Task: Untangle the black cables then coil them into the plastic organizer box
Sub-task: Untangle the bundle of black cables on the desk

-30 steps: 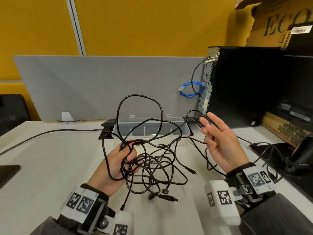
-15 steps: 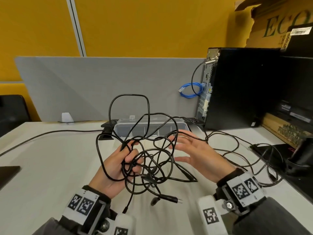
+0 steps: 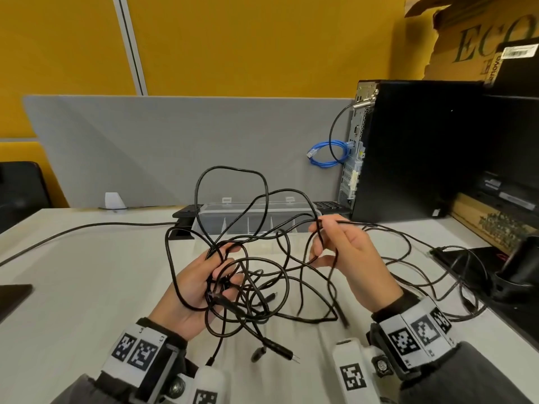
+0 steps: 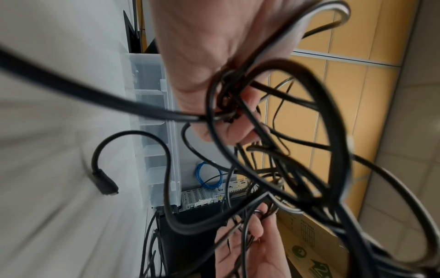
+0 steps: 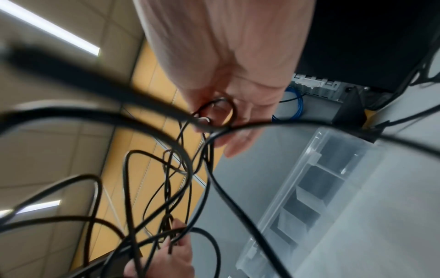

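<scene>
A tangle of black cables (image 3: 256,275) hangs above the white desk between both hands. My left hand (image 3: 204,284) grips a bunch of strands at the knot (image 4: 226,111), palm up. My right hand (image 3: 335,246) has its fingers curled round a few strands on the tangle's right side (image 5: 214,116). Loose loops rise above the hands and plug ends (image 3: 280,349) dangle toward the desk. The clear plastic organizer box (image 3: 256,221), divided into several compartments, sits open just behind the tangle (image 5: 309,188).
A black computer tower (image 3: 417,153) stands at the back right with a blue cable (image 3: 326,154) beside it. More black cables (image 3: 437,266) trail across the desk on the right. A grey partition (image 3: 175,147) closes off the desk's far edge.
My right hand moved in from the right with fingers spread, then closed on strands of the tangle. The left hand kept its grip while the loops shifted.
</scene>
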`<state>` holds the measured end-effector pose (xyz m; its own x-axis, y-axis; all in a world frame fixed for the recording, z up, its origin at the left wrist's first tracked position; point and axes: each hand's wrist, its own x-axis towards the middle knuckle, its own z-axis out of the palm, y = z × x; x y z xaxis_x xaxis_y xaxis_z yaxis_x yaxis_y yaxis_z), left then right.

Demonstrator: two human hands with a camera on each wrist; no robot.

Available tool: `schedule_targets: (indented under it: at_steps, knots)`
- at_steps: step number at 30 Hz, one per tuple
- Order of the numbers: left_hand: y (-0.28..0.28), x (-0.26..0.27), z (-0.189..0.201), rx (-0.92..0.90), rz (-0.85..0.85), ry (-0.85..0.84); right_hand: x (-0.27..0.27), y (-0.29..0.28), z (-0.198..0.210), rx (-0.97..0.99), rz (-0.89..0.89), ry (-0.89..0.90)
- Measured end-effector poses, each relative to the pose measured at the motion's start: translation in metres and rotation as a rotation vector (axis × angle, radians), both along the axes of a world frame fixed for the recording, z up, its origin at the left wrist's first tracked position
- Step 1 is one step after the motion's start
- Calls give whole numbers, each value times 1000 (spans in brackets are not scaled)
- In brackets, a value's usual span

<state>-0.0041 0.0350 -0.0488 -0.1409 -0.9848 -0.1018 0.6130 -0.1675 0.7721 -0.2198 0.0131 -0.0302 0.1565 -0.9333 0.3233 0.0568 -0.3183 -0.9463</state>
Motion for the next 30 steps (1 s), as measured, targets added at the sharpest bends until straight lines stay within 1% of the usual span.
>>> schedule_targets:
  at_steps: [2,5,6,8,11,13,17,21,24,30]
  knots:
    - [-1,0,-1,8,5,-36,-3,-2,-1,67,-7,-40]
    - [-3,2,-3,20,4,-19,-8,-1,0,146,72,-103]
    - [-4,3,-4,22,3,-10,-9,-1,0,142,64,-78]
    - [-4,4,-5,28,14,-9,-13,0,3,95,4,30]
    - [-4,6,-4,32,39,-12,-22,-3,6,-20,-111,204]
    - [-4,6,-2,24,50,-11,-31,-4,8,-84,-156,279]
    - [-2,4,3,-18,6,-24,-35,-7,11,-171,-221,324]
    - [-1,10,2,-24,-67,66,-23,-10,9,-220,-220,370]
    - [1,17,2,-42,-142,129,-20,-11,10,-228,-227,332]
    - [2,15,2,-40,-173,81,-14,-15,4,-198,-159,453]
